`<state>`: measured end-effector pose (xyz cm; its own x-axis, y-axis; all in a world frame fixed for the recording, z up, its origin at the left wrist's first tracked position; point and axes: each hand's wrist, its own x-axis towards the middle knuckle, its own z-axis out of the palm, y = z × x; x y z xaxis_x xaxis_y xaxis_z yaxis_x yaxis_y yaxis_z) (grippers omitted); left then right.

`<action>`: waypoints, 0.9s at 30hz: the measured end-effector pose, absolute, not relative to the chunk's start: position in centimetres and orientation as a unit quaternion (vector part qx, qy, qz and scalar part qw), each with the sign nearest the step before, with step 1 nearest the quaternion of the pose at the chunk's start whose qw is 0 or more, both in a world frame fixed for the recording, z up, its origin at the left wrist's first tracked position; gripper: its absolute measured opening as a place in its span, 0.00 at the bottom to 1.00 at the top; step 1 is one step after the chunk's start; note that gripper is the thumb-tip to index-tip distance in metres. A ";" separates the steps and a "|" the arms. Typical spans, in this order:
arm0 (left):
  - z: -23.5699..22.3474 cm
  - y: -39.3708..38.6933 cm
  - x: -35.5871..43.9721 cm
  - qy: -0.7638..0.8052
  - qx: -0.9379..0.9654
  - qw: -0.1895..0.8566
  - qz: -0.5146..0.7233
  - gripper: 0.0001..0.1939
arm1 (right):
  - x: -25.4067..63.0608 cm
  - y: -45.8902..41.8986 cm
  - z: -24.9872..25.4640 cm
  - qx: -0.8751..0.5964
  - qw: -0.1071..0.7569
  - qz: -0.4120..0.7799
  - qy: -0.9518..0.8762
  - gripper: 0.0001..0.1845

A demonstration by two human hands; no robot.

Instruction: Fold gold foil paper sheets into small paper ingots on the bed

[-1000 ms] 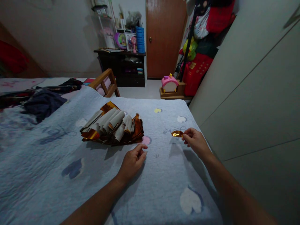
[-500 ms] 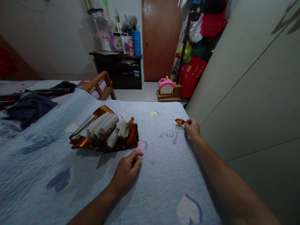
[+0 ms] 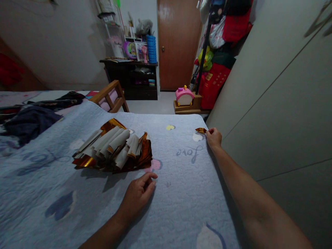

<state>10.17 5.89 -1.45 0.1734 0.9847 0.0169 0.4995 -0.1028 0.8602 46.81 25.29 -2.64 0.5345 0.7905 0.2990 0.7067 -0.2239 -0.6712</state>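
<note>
On the bed, a loose heap of gold foil paper (image 3: 114, 148) with rolled and folded sheets, white on their outer side, lies left of centre. My left hand (image 3: 140, 190) rests on the bedspread just in front of the heap, fingers loosely bent, thumb and forefinger apart, with nothing in them. Out near the right edge of the bed, my right hand (image 3: 214, 138) pinches one end of a small folded piece of gold foil paper (image 3: 200, 130). That piece is held just over the bedspread, by a white printed heart.
A pale blue bedspread (image 3: 176, 193) covers the bed. Dark clothes (image 3: 33, 119) lie at its left, beside a wooden chair (image 3: 114, 95). Pale cabinet doors (image 3: 280, 103) rise close along the right. Beyond the foot stand a pink toy (image 3: 184, 96) and a dark desk (image 3: 132, 79).
My right hand has shifted slightly away from me, still pinching the small gold piece, which has turned a little. My left hand stays almost in place, and the heap looks unchanged.
</note>
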 end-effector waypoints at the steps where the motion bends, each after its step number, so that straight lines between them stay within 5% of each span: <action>1: -1.5 5.9 10.2 0.556 0.670 0.373 0.321 0.13 | 46.9 25.4 -2.7 -0.781 0.395 0.052 -0.481 0.04; 27: -1.1 5.7 10.2 0.563 0.693 0.356 0.277 0.16 | 46.3 29.0 -3.1 -0.816 0.350 0.018 -0.459 0.09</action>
<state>10.24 5.65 -1.11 0.2129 0.9769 -0.0163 0.5821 -0.1134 0.8052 46.28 29.04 -3.08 0.5771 0.7628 0.2915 0.7374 -0.3334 -0.5874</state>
